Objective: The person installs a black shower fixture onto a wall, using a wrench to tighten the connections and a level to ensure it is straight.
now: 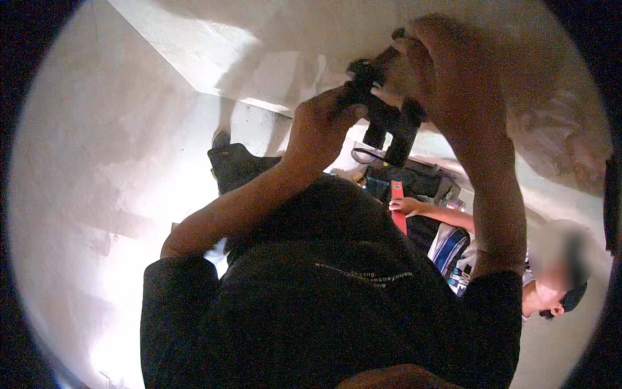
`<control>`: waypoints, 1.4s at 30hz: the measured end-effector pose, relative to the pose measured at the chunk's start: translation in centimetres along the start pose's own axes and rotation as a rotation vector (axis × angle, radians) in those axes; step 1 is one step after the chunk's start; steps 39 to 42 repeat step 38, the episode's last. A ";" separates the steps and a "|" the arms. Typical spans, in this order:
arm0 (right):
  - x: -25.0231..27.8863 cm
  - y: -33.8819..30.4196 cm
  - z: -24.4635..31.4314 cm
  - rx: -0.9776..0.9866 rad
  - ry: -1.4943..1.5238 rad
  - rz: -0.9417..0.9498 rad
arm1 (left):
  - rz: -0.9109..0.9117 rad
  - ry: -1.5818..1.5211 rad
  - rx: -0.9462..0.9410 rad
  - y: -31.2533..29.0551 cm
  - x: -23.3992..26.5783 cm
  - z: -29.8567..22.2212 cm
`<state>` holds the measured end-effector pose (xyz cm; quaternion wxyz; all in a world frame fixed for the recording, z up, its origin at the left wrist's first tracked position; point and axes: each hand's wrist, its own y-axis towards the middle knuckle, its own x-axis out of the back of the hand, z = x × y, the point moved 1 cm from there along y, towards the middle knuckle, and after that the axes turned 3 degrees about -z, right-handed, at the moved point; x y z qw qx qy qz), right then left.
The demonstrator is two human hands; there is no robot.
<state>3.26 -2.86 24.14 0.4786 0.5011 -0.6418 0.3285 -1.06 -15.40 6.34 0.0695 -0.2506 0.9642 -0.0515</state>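
Note:
Raised before me near the wall is a dark, blocky device [403,133] with a knobbed upper part and a thin loop hanging below; its exact kind is lost in shadow. My left hand [322,126] is closed round its left side, the thumb pressed against the dark body. Higher up and to the right, my right hand [447,74] has its fingers bent round the device's upper end, by a small dark knob [398,32]. Shade hides part of both grips.
At the lower right another person crouches, a hand [407,206] on a red spirit level [397,223]. Behind them a dark open tool bag [414,178] holds assorted items. A pale plastered wall [538,71] rises close to my right hand. The pale floor [97,162] stretches left.

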 end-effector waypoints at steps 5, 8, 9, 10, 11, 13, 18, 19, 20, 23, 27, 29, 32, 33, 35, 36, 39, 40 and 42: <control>3.2 1.4 2.3 0.124 0.145 -0.014 | -0.183 -0.150 -0.070 -0.8 -0.6 0.4; 3.0 1.1 1.7 0.104 0.078 0.057 | -0.168 -0.135 -0.080 -1.1 -0.8 0.4; 3.0 1.0 1.8 0.149 0.009 0.013 | -0.160 -0.122 -0.086 -1.0 -0.8 0.5; 3.2 1.1 1.9 0.150 0.009 0.010 | -0.163 -0.120 -0.088 -1.1 -0.8 0.4; 3.5 1.4 2.0 0.092 0.064 0.075 | -0.174 -0.130 -0.095 -1.2 -0.9 0.4; 3.2 1.4 1.8 0.037 0.118 0.139 | -0.189 -0.141 -0.102 -1.2 -1.1 0.6; 2.5 1.4 1.8 0.194 0.001 -0.100 | -0.180 -0.323 -0.082 -1.5 -1.2 0.5; 2.5 1.5 2.0 0.201 0.003 -0.102 | -0.188 -0.322 -0.083 -1.5 -1.2 0.6; 2.6 1.6 2.1 0.168 -0.001 -0.072 | -0.188 -0.306 -0.083 -1.4 -1.3 0.8; 2.3 1.4 2.1 0.153 0.019 -0.084 | -0.197 -0.307 -0.078 -1.4 -1.4 0.9; 2.5 1.3 2.5 0.128 0.051 -0.113 | -0.181 -0.277 -0.051 -1.6 -1.2 0.3; 3.2 1.4 3.3 0.123 0.046 -0.102 | -0.175 -0.318 -0.066 -1.7 -1.2 0.1; 2.7 1.8 3.2 0.112 0.028 -0.097 | -0.162 -0.358 -0.073 -1.5 -1.1 0.4; 2.5 1.9 3.0 0.107 0.014 -0.103 | -0.154 -0.360 -0.065 -1.5 -1.2 0.5; 3.0 2.1 3.2 0.074 0.018 -0.064 | -0.160 -0.341 -0.069 -1.4 -1.4 0.7; 3.1 2.2 3.3 0.041 0.025 -0.026 | -0.167 -0.320 -0.072 -1.3 -1.4 0.7; 2.5 2.0 3.1 0.093 0.019 -0.082 | -0.157 -0.272 -0.085 -1.3 -1.2 0.4; 2.5 2.0 3.1 0.093 0.019 -0.082 | -0.157 -0.272 -0.085 -1.3 -1.2 0.4; 2.5 2.0 3.1 0.093 0.019 -0.082 | -0.157 -0.272 -0.085 -1.3 -1.2 0.4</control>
